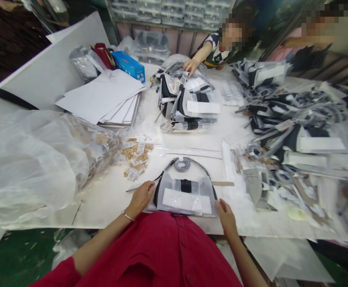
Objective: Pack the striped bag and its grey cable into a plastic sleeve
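In front of me a handbag (203,187) lies on the white table, wrapped in translucent film with white padding sheets and a black middle band. Its dark strap arches behind it, around a coiled grey strap (181,164) in clear wrap. My left hand (142,195) is closed at the bag's left edge, fingers curled. At the right edge, the bent fingers of my right hand (226,215) grip the side; their tips are partly hidden. Beside my left hand lie brown and white hang tags (136,157) in a loose heap.
Several wrapped bags (191,103) are stacked across the table, where a co-worker's hand (193,65) reaches in. A larger bag pile (299,111) and a tape dispenser (256,187) are at right. Plastic sheeting (33,159), white sheets (99,95) and a blue box (128,65) occupy the left.
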Tool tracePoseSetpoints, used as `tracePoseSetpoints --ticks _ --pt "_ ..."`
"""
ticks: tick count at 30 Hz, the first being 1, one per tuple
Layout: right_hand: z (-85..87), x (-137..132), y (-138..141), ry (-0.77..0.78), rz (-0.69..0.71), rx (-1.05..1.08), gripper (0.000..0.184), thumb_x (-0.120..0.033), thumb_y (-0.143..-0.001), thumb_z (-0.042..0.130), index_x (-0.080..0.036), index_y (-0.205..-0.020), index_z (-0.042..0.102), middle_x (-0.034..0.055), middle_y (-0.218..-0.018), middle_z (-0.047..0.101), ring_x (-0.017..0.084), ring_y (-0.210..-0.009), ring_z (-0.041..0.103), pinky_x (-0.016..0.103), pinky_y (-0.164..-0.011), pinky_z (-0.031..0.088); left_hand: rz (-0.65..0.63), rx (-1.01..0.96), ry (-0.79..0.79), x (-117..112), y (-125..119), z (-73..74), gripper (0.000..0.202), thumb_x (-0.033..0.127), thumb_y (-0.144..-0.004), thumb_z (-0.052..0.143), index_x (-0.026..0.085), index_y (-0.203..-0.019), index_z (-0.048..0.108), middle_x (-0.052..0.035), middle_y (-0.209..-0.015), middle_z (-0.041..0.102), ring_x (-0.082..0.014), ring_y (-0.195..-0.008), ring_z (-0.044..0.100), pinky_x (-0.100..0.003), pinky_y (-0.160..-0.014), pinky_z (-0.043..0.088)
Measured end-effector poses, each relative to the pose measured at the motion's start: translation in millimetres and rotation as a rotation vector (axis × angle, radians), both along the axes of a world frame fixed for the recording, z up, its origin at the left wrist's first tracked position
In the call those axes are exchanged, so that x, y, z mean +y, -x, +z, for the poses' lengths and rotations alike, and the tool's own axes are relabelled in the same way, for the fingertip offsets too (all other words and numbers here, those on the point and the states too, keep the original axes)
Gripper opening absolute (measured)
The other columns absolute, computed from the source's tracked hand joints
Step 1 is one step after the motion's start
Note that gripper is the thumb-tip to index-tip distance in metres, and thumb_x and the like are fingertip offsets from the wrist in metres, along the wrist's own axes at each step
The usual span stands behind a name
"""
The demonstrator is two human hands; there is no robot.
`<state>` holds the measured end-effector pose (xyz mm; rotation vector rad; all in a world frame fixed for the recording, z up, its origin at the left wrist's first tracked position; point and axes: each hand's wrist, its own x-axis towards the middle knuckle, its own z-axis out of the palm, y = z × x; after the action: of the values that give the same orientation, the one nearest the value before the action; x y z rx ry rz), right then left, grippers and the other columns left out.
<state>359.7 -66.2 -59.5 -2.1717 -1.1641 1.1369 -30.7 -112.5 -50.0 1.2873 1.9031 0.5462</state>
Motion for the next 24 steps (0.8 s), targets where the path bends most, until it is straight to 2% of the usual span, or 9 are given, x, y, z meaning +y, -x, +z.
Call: tracePoseSetpoints --ticks 3,6,10,14,19,24 --pt "-11.1 -4 3 -0.024 -0.033 0.054 0.079 -0.067 -0.066 0.064 -0.015 -0.124 0.058 0.0134 -0.127 0.064 0.027 -0.115 0.061 0.032 -0.093 0.052 -0.037 -0.085 0.151 -3 -14 -4.9 0.039 0.053 -0.084 0.051 0.019 -0.1 0.061 -0.0079 -0.092 0.069 -0.0261 -0.086 0.063 -0.034 -0.079 0.045" --pt "-17.7 -1 2 -0.046 -0.024 0.055 0.076 -0.064 -0.064 0.068 -0.014 -0.121 0.06 0.0134 -0.123 0.066 0.028 -0.111 0.063 0.033 -0.089 0.053 0.044 -0.189 0.222 -3 -20 -13.9 0.044 0.056 -0.077 0.057 0.017 -0.096 0.061 -0.0085 -0.091 0.069 -0.0269 -0.086 0.063 -0.033 -0.076 0.045" --pt "-23.2 11 -5 -0.026 0.021 0.078 0.067 -0.056 -0.059 0.074 -0.014 -0.111 0.065 0.0118 -0.108 0.072 0.029 -0.101 0.066 0.036 -0.085 0.054 0.151 -0.408 0.209 -1 -22 -23.9 0.046 0.055 -0.068 0.063 0.014 -0.09 0.061 -0.0094 -0.092 0.068 -0.0267 -0.087 0.061 -0.033 -0.074 0.046" --pt "-29.2 24 -9 0.045 -0.013 0.248 0.064 -0.049 -0.052 0.08 -0.013 -0.104 0.067 0.0082 -0.093 0.075 0.027 -0.087 0.069 0.036 -0.076 0.056 0.249 -0.618 0.194 2 -26 -30.4 0.049 0.051 -0.06 0.07 0.013 -0.09 0.058 -0.0061 -0.084 0.066 -0.0235 -0.08 0.06 -0.031 -0.069 0.045" --pt "-30.6 33 -10 0.142 -0.05 0.397 0.058 -0.041 -0.046 0.084 -0.015 -0.095 0.067 0.0052 -0.081 0.075 0.025 -0.077 0.07 0.034 -0.069 0.057 0.31 -0.637 0.158 3 -31 -36.3 0.045 0.047 -0.057 0.072 0.014 -0.084 0.057 -0.0023 -0.076 0.062 -0.0206 -0.074 0.057 -0.03 -0.064 0.043" --pt "-29.4 34 -12 0.168 -0.053 0.423 0.054 -0.04 -0.047 0.085 -0.016 -0.092 0.068 0.0053 -0.079 0.075 0.024 -0.074 0.071 0.034 -0.069 0.058 0.322 -0.628 0.121 0 -31 -41.9 0.038 0.043 -0.059 0.07 0.016 -0.082 0.057 -0.0009 -0.074 0.061 -0.02 -0.072 0.056 -0.029 -0.064 0.042"
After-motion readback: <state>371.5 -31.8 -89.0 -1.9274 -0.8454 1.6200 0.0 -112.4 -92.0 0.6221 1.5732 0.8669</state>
